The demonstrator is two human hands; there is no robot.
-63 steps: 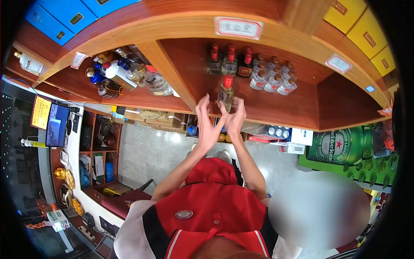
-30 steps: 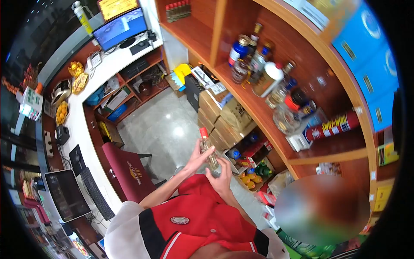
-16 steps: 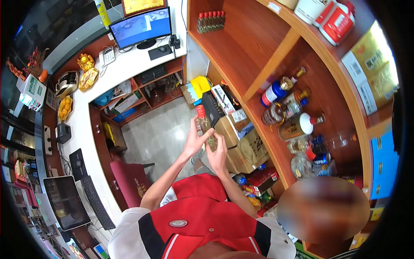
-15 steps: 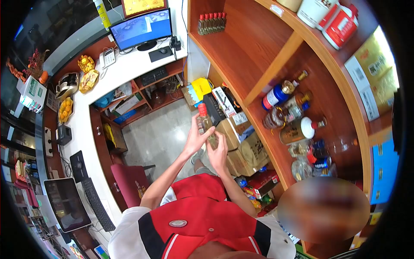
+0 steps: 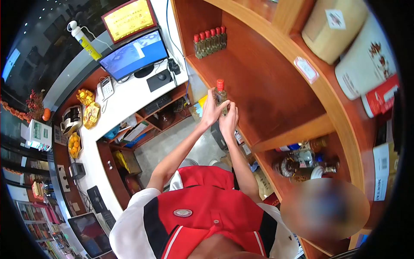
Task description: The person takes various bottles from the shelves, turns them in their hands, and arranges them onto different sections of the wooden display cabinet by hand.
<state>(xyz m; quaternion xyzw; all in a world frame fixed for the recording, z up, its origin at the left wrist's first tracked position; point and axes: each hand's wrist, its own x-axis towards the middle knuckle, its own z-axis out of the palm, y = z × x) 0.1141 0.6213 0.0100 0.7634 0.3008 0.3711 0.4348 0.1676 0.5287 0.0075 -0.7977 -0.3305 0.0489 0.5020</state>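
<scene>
A small glass bottle point(image 5: 220, 91) with a red cap stands upright between my two hands, in front of the wooden shelf. My left hand point(image 5: 211, 108) is closed around its left side, thumb across the front. From the right and lower down, my right hand point(image 5: 229, 118) also grips the bottle near its base, which the fingers partly hide. Up and to the left, a row of several matching red-capped bottles point(image 5: 210, 43) stands on the wooden shelf point(image 5: 267, 73).
Below the shelf divider, more bottles point(image 5: 304, 159) occupy another compartment. Large containers point(image 5: 334, 30) sit on the upper right level. On the left, a white desk point(image 5: 125, 101) carries a monitor point(image 5: 134, 54), a telephone point(image 5: 105, 88) and golden ornaments point(image 5: 86, 97).
Both hands have lifted the bottle up and slightly right, towards the shelf. The view has shifted, bringing the shelf and its row of bottles closer to the middle.
</scene>
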